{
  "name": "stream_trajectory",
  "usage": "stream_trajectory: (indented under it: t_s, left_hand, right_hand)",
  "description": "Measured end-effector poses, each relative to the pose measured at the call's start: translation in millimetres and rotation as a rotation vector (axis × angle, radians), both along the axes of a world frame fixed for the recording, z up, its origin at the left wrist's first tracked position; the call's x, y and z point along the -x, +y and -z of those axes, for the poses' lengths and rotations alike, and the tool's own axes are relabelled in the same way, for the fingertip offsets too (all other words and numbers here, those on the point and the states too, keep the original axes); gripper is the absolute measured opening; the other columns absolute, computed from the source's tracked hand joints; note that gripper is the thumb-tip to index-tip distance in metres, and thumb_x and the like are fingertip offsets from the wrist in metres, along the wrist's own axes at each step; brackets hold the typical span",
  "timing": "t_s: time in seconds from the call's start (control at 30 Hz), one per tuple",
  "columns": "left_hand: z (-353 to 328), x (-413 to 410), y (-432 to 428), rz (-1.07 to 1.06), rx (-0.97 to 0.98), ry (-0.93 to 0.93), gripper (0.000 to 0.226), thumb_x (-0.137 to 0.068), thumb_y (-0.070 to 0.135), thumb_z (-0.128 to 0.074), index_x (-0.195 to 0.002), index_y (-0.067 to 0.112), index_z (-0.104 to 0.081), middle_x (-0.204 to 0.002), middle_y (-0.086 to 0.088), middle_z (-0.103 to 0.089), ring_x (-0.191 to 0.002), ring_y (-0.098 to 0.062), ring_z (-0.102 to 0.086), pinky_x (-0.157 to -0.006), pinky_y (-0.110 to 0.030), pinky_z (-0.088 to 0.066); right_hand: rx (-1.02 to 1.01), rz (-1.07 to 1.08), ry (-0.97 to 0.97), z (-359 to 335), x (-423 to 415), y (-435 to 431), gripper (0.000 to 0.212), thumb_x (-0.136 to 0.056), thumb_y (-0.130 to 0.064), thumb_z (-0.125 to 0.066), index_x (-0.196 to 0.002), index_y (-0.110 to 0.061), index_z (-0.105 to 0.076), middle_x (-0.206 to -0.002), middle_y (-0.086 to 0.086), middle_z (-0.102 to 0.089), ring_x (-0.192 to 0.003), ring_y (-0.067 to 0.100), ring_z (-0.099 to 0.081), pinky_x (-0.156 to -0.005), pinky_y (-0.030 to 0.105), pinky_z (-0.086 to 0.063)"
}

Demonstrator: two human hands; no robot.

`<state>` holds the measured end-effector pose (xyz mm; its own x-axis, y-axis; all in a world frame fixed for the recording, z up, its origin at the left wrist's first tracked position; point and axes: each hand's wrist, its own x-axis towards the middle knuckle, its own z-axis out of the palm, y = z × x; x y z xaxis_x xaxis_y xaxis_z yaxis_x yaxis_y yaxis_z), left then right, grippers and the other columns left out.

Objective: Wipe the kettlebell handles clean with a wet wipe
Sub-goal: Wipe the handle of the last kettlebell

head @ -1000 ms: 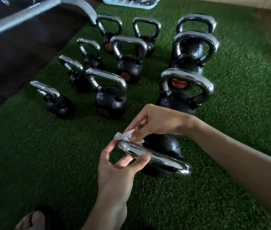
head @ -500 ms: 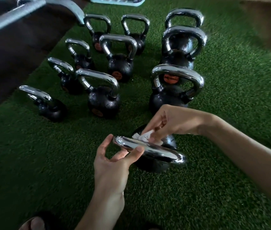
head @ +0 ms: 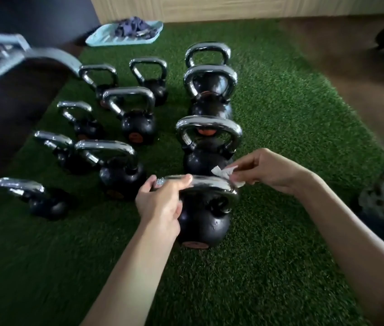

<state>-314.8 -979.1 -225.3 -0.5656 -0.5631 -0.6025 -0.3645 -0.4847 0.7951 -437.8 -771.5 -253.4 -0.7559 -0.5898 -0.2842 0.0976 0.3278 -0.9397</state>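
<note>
Head view: the nearest kettlebell (head: 204, 222) stands upright on green turf (head: 280, 137), in front of rows of other kettlebells (head: 139, 123). The left hand (head: 160, 203) grips the left end of its chrome handle (head: 209, 183), fingers curled over the bar. The right hand (head: 268, 170) pinches a white wet wipe (head: 227, 175) against the handle's right end. A pale tray (head: 106, 38) lies at the turf's far edge

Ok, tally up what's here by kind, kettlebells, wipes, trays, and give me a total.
Kettlebells: 11
Wipes: 1
Trays: 1
Total: 13
</note>
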Motion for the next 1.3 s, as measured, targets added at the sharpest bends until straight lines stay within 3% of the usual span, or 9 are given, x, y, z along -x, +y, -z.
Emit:
stream_trajectory:
  t_s: [0.07,0.2,0.4,0.63,0.73,0.83,1.03,1.2,1.3]
  left_hand:
    - [-9.2,-12.9,-15.6,0.244,0.116,-0.05,0.072,-0.071,0.021,-0.092,-0.133,0.03,-0.057,-0.11,-0.003,-0.075,-0.089,-0.008,-0.069,-0.047,-0.017,-0.046]
    - [-45.6,-4.0,-66.5,1.011,0.926,-0.175,0.035,-0.078,0.06,-0.075,-0.111,0.05,-0.07,-0.084,0.021,-0.076,-0.083,0.001,-0.066,-0.067,-0.029,-0.055]
    - [-55.6,55.0,-77.5,1.626,1.421,0.079,0.031,-0.074,0.054,-0.082,-0.105,0.05,-0.075,-0.105,0.03,-0.067,-0.07,0.007,-0.058,-0.058,-0.015,-0.042]
    - [-27.9,50.0,-109.1,1.614,1.63,0.478,0.046,-0.086,0.059,-0.064,-0.131,0.049,-0.062,-0.125,0.033,-0.063,-0.08,0.003,-0.057,-0.057,-0.012,-0.035]
    - [-21.8,49.8,-105.2,1.503,1.686,0.573,0.042,-0.09,0.046,-0.071,-0.131,0.043,-0.065,-0.127,0.026,-0.066,-0.104,0.022,-0.027,-0.059,-0.006,-0.032]
    - [-22.8,62.6,-104.7,1.486,1.543,0.547,0.038,-0.088,0.044,-0.074,-0.125,0.044,-0.067,-0.083,0.028,-0.071,-0.059,0.006,-0.06,-0.051,-0.008,-0.031]
    - [-24.7,106.1,-107.4,1.541,1.378,0.539,0.031,-0.085,0.047,-0.075,-0.117,0.044,-0.073,-0.034,0.007,-0.043,-0.041,-0.01,-0.022,-0.042,-0.013,-0.024]
    - [-24.9,124.4,-103.0,1.542,1.316,0.618,0.032,-0.086,0.035,-0.078,-0.117,0.028,-0.076,-0.08,0.037,-0.05,-0.08,0.02,-0.014,-0.092,-0.008,-0.024]
    - [-20.1,139.2,-102.3,1.54,1.375,0.611,0.031,-0.086,0.038,-0.079,-0.115,0.029,-0.077,-0.097,0.015,-0.073,-0.085,0.029,-0.028,-0.075,-0.01,-0.043]
  right_hand:
    - [0.017,0.115,0.052,2.9,-13.3,4.7,0.026,-0.076,-0.013,-0.084,-0.102,-0.014,-0.081,-0.085,0.001,-0.078,-0.071,0.007,-0.064,-0.068,0.023,-0.052]
    - [0.145,0.627,0.248,14.7,-69.6,-3.4,0.025,-0.078,-0.038,-0.086,-0.101,-0.029,-0.082,-0.09,-0.004,-0.08,-0.086,0.02,-0.073,-0.08,0.04,-0.054]
    - [0.232,1.018,0.239,32.7,-179.0,-59.1,0.015,-0.083,-0.027,-0.082,-0.098,-0.026,-0.081,-0.088,-0.01,-0.079,-0.081,0.008,-0.075,-0.069,0.024,-0.059]
    - [0.237,1.086,0.059,72.7,-183.0,-142.5,0.015,-0.084,-0.032,-0.082,-0.099,-0.026,-0.081,-0.084,-0.007,-0.078,-0.077,0.012,-0.076,-0.063,0.034,-0.063]
    - [0.135,1.119,0.166,76.0,-160.3,-164.5,0.02,-0.084,-0.035,-0.082,-0.101,-0.026,-0.081,-0.084,-0.016,-0.077,-0.08,-0.007,-0.07,-0.072,0.013,-0.055]
    - [0.058,1.119,0.243,74.4,-140.0,-174.8,0.022,-0.085,-0.038,-0.081,-0.104,-0.027,-0.08,-0.089,-0.019,-0.076,-0.086,-0.012,-0.067,-0.082,0.013,-0.054]
    - [-0.055,1.015,0.317,69.3,-101.8,-175.8,0.018,-0.083,-0.033,-0.08,-0.099,-0.025,-0.081,-0.077,-0.019,-0.074,-0.077,-0.011,-0.068,-0.073,0.011,-0.052]
    - [0.116,1.079,0.199,68.8,-80.2,-185.8,0.018,-0.083,-0.03,-0.082,-0.101,-0.024,-0.082,-0.081,-0.01,-0.078,-0.061,0.001,-0.067,-0.06,0.023,-0.056]
    - [0.484,1.037,0.006,63.8,-73.5,-187.7,0.019,-0.085,-0.025,-0.083,-0.101,-0.017,-0.081,-0.077,0.002,-0.077,-0.041,0.01,-0.042,-0.039,0.02,-0.034]
